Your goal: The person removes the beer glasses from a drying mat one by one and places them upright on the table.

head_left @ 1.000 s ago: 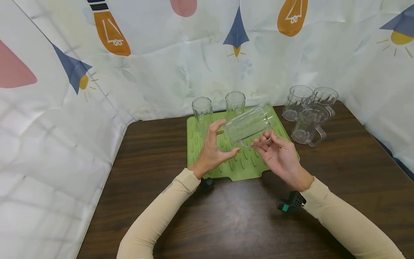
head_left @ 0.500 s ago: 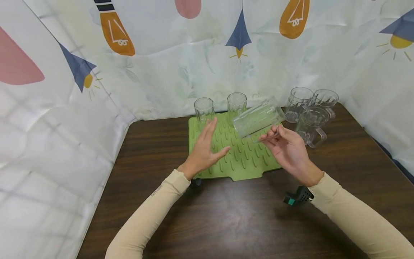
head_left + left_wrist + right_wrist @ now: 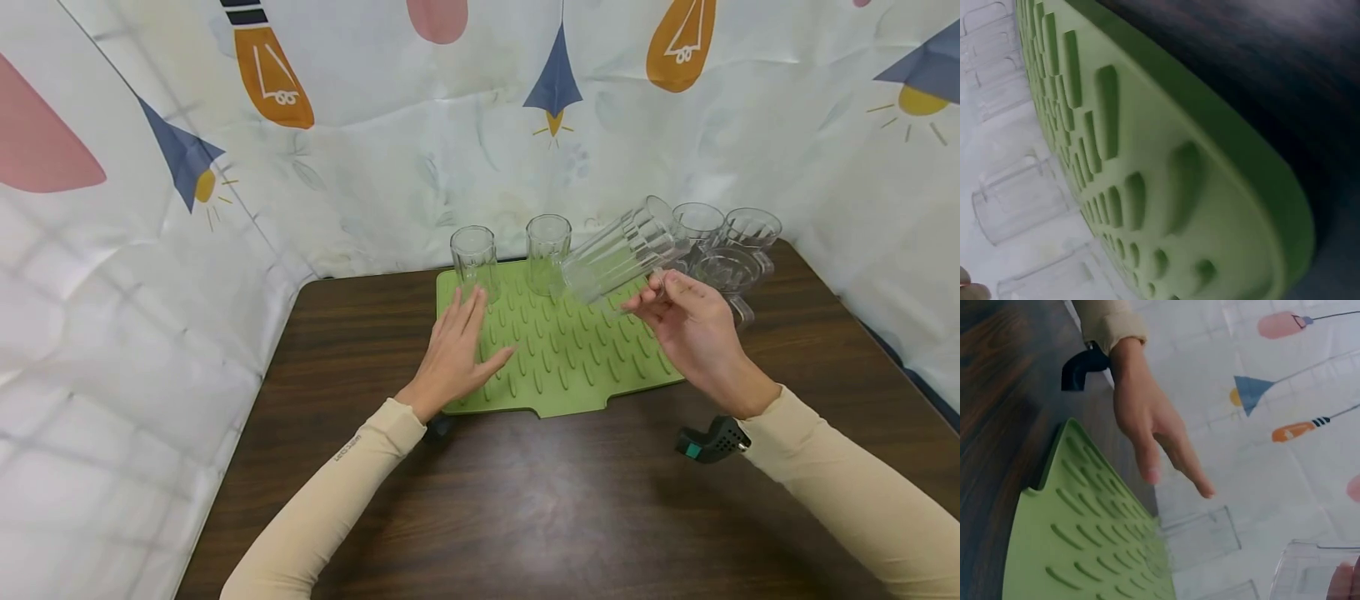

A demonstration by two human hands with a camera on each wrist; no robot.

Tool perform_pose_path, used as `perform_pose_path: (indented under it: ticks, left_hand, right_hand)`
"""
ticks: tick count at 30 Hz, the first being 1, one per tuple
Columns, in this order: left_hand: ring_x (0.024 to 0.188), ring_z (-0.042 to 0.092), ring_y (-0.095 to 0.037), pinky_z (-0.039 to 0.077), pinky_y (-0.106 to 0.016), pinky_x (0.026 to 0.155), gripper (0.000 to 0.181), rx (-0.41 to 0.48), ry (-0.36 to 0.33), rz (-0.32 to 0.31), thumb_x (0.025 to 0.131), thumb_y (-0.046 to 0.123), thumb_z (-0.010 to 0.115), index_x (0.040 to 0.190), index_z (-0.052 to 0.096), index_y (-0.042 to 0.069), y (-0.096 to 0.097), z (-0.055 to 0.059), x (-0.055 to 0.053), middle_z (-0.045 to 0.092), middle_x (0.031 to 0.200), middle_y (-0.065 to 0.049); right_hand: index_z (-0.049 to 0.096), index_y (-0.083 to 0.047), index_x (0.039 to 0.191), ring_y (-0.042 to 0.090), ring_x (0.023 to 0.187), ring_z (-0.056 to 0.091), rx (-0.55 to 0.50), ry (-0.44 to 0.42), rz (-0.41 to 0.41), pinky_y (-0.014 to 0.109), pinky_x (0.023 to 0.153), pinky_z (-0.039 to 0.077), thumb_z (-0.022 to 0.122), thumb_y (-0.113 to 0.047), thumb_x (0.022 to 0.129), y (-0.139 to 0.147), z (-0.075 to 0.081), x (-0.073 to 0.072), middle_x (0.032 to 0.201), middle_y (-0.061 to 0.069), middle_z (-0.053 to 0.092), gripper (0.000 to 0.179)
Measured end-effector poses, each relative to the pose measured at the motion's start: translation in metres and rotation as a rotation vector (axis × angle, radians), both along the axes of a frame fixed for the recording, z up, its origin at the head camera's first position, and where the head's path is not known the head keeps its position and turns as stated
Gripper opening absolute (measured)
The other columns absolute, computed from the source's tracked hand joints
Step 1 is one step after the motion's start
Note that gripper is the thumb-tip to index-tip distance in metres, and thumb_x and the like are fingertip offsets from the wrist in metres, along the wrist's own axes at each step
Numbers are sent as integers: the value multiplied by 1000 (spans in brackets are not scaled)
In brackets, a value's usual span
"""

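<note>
My right hand (image 3: 693,329) pinches the handle of a clear mug (image 3: 622,250) with thumb and fingers. The mug is tilted, raised above the back right of a green ridged drying mat (image 3: 555,379). To the left, my left hand (image 3: 450,358) is spread over the mat's left side and holds nothing; the right wrist view also shows this left hand (image 3: 1147,419) with straight fingers. On the mat's back edge stand two clear glass vessels, one at left (image 3: 474,254) and one near the middle (image 3: 548,250). Part of the held mug (image 3: 1310,569) enters the right wrist view's corner.
Beyond my right hand, three clear mugs stand together on the dark wooden table (image 3: 525,500): a left one (image 3: 697,218), a right one (image 3: 752,223) and a front one (image 3: 726,271), partly hidden. A patterned cloth (image 3: 360,183) borders the table at the back and sides.
The right hand has carried the mug right and back, its rim turning upward. My left hand has drawn away to the left, its fingers straightening.
</note>
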State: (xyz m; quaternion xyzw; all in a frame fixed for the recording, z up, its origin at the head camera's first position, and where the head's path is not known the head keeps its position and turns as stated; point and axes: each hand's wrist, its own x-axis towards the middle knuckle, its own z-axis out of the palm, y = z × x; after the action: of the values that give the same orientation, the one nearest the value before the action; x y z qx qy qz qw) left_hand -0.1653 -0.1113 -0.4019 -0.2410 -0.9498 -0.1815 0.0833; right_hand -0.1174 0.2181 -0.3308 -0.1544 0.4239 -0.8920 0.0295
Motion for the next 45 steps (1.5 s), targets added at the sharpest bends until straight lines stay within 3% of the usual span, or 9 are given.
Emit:
perform_pose_path:
  ticks: [15,28,38,45]
  left_hand:
    - [165,-4,-34,10,-59,134,105,-106,-159,57,99,67,54,168,2,8,-12,-10,1,5,177,-15]
    - [164,11,-38,14,-57,134,109,-193,-208,72,97,70,56,164,12,-4,-18,-21,-1,11,174,-25]
    - [163,9,-40,14,-57,134,107,-235,-285,51,98,66,56,163,11,-7,-23,-24,-3,9,173,-28]
    - [164,4,-38,12,-57,134,106,-250,-338,50,100,64,54,164,9,-7,-23,-25,-4,5,173,-26]
  right_hand:
    - [62,2,99,22,88,69,2,81,-53,28,89,58,43,-16,111,39,15,-1,90,8,66,29]
    - [62,10,95,28,81,69,-68,140,-131,31,84,58,42,-8,110,78,29,-6,87,15,65,30]
    - [60,16,90,33,70,67,-160,97,-251,37,75,62,44,-3,108,119,31,-8,80,20,64,31]
    - [60,14,93,28,72,66,-56,130,-377,32,73,61,50,-5,106,145,27,-2,83,17,65,26]
